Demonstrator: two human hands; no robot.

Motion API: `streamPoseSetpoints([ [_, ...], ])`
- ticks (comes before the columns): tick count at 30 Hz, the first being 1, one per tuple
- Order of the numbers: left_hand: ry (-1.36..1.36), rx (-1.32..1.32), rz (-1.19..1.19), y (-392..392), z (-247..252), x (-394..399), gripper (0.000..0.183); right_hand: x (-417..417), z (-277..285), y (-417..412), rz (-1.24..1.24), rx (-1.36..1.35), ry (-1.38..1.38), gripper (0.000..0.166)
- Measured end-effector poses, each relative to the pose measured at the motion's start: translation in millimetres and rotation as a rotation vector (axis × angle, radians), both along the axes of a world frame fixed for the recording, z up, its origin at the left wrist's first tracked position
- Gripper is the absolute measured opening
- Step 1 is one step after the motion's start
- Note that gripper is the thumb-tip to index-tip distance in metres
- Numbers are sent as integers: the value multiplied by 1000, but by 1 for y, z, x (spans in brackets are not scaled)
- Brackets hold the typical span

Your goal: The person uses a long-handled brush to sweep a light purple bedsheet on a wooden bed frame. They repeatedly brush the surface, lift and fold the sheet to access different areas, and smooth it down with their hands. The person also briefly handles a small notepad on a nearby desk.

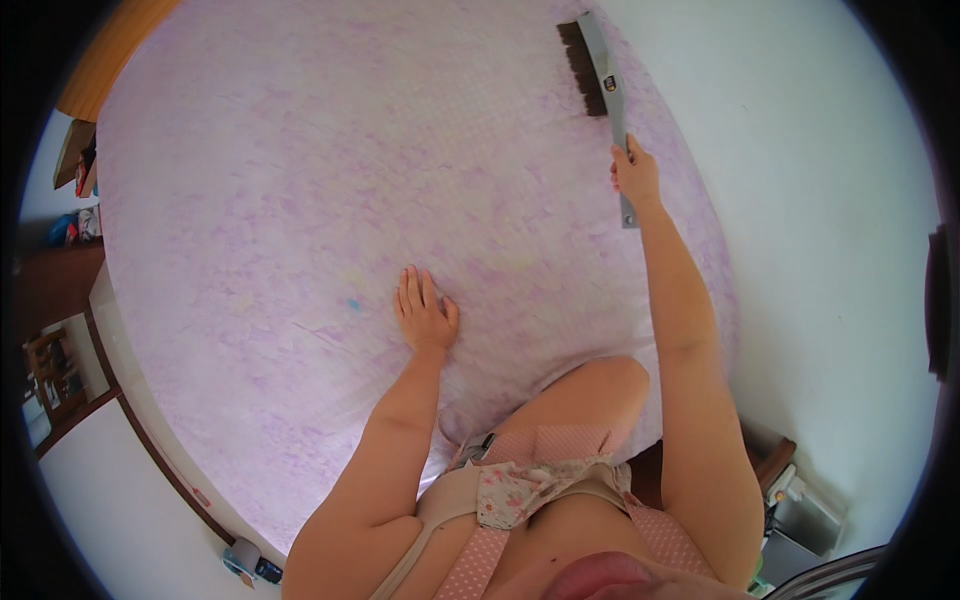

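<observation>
My right hand (636, 171) grips the grey handle of a long bed brush (604, 71) near the right side of the bed. The brush's dark bristles point left over a pale purple patterned bed sheet (315, 180). Whether the bristle tips press on the cloth I cannot tell. Palm down on the sheet, my left hand (426, 309) has its fingers stretched forward and holds nothing. A small blue spot (354, 304) shows on the cloth just left of it. My bent knee (622, 375) rests on the near part of the bed.
A white wall (810, 225) runs along the right side of the bed. Wooden furniture (120, 56) stands at the far left corner, with shelved items (67, 229) below it. Grey containers (806, 517) are at the lower right. A doorway (67, 367) opens at the left.
</observation>
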State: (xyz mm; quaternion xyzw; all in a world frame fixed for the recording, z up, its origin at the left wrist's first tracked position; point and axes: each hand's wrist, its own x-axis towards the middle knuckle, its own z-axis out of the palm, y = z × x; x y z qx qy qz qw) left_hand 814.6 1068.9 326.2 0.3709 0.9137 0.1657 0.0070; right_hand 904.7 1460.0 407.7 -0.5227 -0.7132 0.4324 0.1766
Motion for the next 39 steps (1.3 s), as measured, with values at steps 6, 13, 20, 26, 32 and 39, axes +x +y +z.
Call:
streamPoseSetpoints([
  [6,39,-31,6,2,1,-6,56,18,36,-58,10,-111,9,40],
  [13,107,15,-5,6,2,-10,53,116,81,-196,393,-784,-17,45],
  [20,197,90,-41,9,-1,-13,52,281,63,-163,-282,-357,96,46],
  [26,233,108,-56,6,-7,-22,53,284,96,-193,-245,-217,0,46],
  [32,205,35,-140,-7,-9,3,62,241,115,-254,185,-643,136,42],
  [39,-43,-83,-488,-37,13,106,68,279,70,-228,-105,-534,227,26],
])
